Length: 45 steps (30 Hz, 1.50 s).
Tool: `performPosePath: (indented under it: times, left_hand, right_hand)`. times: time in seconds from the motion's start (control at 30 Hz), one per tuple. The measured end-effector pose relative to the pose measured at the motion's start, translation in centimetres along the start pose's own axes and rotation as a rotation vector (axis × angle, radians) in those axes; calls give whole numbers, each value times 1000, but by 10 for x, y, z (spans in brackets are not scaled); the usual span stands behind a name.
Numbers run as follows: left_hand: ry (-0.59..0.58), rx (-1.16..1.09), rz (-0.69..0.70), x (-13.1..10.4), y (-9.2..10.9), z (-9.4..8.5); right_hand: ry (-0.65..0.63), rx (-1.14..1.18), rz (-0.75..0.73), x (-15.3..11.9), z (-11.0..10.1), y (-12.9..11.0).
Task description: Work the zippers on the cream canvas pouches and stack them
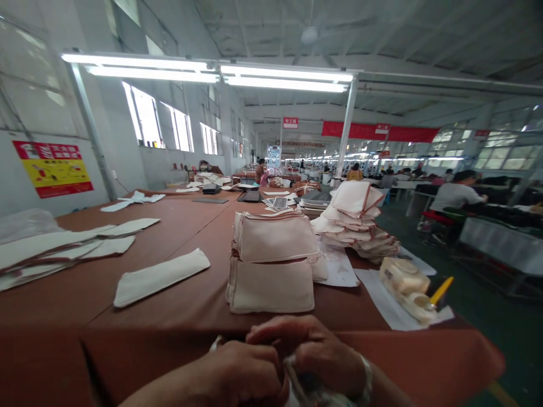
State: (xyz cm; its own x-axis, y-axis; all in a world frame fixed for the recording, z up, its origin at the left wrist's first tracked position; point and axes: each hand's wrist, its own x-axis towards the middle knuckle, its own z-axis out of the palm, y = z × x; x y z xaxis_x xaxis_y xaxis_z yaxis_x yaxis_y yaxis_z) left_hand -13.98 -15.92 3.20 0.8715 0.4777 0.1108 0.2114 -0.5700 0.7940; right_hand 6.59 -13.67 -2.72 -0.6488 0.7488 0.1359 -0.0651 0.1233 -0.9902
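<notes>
My left hand (244, 370) and my right hand (316, 353) meet at the near edge of the table, low in the head view. Fingers on both are curled inward, the right ones reaching over towards the left. Below the right hand a pale, crumpled-looking piece (292, 376) shows in part; its kind is hidden by the hands and the frame's edge. Just beyond them stand two neat stacks of cream fabric panels, a front stack (271, 287) and a back stack (278, 236). A single cream panel (161, 277) lies flat to their left.
Brown cloth covers the table (178, 322). More cream strips (72, 249) lie at left. On the right are a heaped pile of cream pieces (352, 217), a pale container (405, 277) and a yellow-handled tool (442, 290). A seated person (456, 195) works beyond.
</notes>
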Motion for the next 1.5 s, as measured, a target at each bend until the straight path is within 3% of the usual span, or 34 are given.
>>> performPosePath:
  times: [0.07, 0.1, 0.2, 0.3, 0.47, 0.63, 0.87, 1.07, 1.3, 1.4, 1.5]
  left_hand:
    - [-22, 18, -42, 15, 6, -7]
    - [-6, 11, -70, 21, 6, -9]
    - [29, -105, -127, 37, -8, -12]
    - [23, -235, -195, 53, -39, -13]
    - [-31, -343, -292, 70, -79, -15]
    - [-53, -524, -354, 84, -79, -2]
    - [-63, -567, -402, 97, -79, 15]
    - [-20, -446, -345, 100, -76, 20]
    - [-71, -470, -278, 100, -84, 22]
    - [-88, -471, -275, 100, -88, 24]
    - [-141, -467, -291, 100, -89, 23]
  right_hand:
    - [26, 239, -41, -20, -1, -4]
    - [76, 246, -49, -28, -5, -5]
    - [181, 65, -67, -43, -24, 0]
    - [220, -97, -59, -50, -39, 10]
    - [382, -556, -46, -55, -40, 21]
    - [396, -873, -100, -58, -31, 26]
    - [425, -1215, -242, -64, -34, 37]
    - [421, -1252, -275, -69, -36, 44]
    - [589, -1157, -366, -60, -24, 52]
    - [579, -1024, -248, -58, -31, 43]
    - [442, -582, -15, -59, -48, 30]
